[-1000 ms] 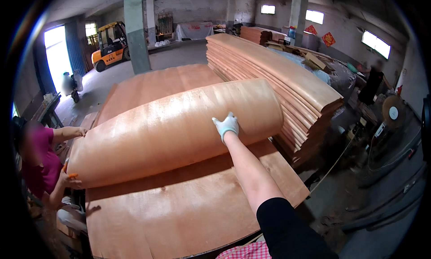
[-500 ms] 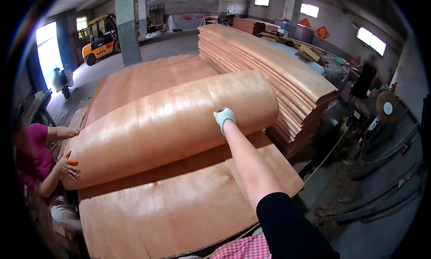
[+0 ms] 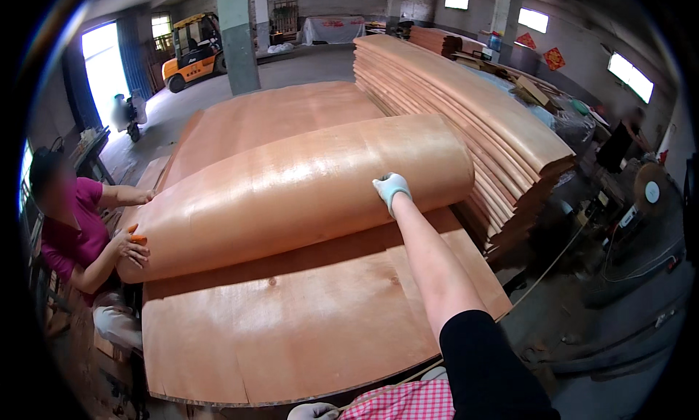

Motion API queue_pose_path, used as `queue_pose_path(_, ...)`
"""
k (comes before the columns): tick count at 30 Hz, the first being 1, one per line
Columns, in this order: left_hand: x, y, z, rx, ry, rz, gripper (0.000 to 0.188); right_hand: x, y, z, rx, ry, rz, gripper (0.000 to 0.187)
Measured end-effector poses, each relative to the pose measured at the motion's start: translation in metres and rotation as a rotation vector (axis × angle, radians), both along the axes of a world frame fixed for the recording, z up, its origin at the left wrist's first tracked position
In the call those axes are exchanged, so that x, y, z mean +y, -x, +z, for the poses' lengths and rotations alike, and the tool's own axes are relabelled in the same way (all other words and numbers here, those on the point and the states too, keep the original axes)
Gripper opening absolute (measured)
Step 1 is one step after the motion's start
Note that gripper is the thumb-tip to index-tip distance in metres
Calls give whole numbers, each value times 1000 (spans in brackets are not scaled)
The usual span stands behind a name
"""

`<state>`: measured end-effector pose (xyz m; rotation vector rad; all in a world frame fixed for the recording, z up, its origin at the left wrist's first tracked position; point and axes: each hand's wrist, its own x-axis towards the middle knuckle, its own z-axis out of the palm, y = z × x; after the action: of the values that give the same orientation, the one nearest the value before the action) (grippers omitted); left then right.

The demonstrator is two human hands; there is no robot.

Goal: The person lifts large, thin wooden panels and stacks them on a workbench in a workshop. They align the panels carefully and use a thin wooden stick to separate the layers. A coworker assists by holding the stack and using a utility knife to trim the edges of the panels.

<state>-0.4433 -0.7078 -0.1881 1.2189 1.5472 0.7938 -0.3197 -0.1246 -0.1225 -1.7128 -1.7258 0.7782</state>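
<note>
Here, the curled sheet (image 3: 291,194) lies across the middle, bulging above the flat base (image 3: 291,340) that spreads toward six o'clock. The gloved right hand (image 3: 394,190) is just off centre toward three o'clock, fingers partly bent against the curve; whether they pinch or merely press, I cannot tell. The left hand (image 3: 313,411) is cut off by the lower edge at six o'clock, so its opening and any hold are unclear. A co-worker's hands (image 3: 135,252) are at the nine o'clock end. Uneven effort between the two people could skew the sheet; slack support might let the curve spring flat; hard fingertip pressure could split it. Its right end might also snag the stack (image 3: 466,128) at two o'clock.
</note>
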Motion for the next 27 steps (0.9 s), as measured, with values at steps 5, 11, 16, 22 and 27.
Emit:
queue_pose_path(5, -1, 1, 16, 50, 26, 26, 15, -33, 27, 17, -76, -16, -113, 50)
queue_pose_path(11, 8, 3, 13, 60, 145, 10, 20, -28, 34, 2, 48, -89, -141, 79)
queue_pose_path(16, 9, 9, 17, -2, 229, 14, 28, -12, 24, -3, 56, 24, -22, 62)
queue_pose_path(22, 3, 12, 9, 99, 207, -80, 27, -21, 17, -6, 129, -305, 22, 68)
queue_pose_path(27, -2, 13, 18, 106, 257, -59, 29, -55, 26, -2, 132, -197, 201, 63)
